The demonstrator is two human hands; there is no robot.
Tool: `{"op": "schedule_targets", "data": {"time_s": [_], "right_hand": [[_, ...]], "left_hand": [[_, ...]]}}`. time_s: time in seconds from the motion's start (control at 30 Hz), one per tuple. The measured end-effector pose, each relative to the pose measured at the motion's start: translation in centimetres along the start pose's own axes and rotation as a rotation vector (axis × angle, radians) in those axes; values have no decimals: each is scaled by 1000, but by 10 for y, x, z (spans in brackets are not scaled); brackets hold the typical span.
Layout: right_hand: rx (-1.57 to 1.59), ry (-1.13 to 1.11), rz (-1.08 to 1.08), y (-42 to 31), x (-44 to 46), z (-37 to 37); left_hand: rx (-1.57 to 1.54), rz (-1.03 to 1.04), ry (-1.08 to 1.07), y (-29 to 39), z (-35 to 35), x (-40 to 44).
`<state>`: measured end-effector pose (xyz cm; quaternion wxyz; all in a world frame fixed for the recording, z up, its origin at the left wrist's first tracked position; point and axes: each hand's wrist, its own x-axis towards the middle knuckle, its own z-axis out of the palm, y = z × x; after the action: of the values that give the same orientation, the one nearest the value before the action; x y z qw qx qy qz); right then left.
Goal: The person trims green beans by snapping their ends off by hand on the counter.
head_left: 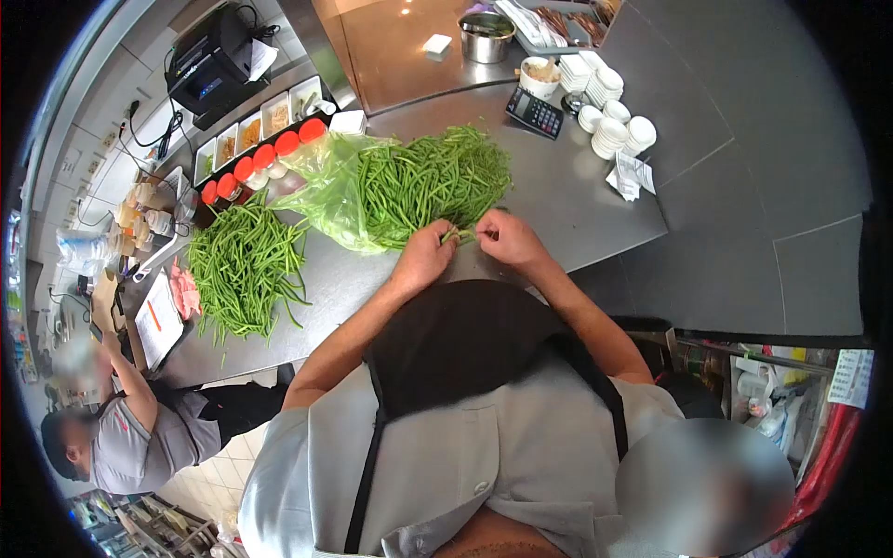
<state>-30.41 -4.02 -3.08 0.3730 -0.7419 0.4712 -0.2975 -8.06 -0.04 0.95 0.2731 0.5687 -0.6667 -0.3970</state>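
Both of my hands are close together at the front edge of the steel table, just in front of a big heap of green beans (433, 181). My left hand (430, 251) is closed around a green bean (465, 236), which pokes out toward the right. My right hand (510, 238) pinches with thumb and finger at that bean's other end. The heap spills from a pale green plastic bag (335, 200) on its left side. A second pile of green beans (244, 270) lies farther left on the table.
Red-lidded jars (265, 156) and a row of ingredient containers (249, 132) line the left back. A calculator (534, 112), a paper cup (539, 76), stacked white lids (611, 138) and a metal pot (486, 37) stand at the back. A co-worker (153, 432) is at the left.
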Motion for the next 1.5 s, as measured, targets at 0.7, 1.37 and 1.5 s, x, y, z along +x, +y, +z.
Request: {"op": "schedule_targets", "data": {"time_s": [0.7,1.37,1.5], "right_hand": [[1108,-296,521,-10,42,-12],[952,-333,387,8,73,-9],[197,-144,-159,8,71,-37]], "left_hand": [[-635,-355,-7,-4,9,1],[-1466,-280,170,17,24,-5],[-1512,-234,253,14,24,-5]]}}
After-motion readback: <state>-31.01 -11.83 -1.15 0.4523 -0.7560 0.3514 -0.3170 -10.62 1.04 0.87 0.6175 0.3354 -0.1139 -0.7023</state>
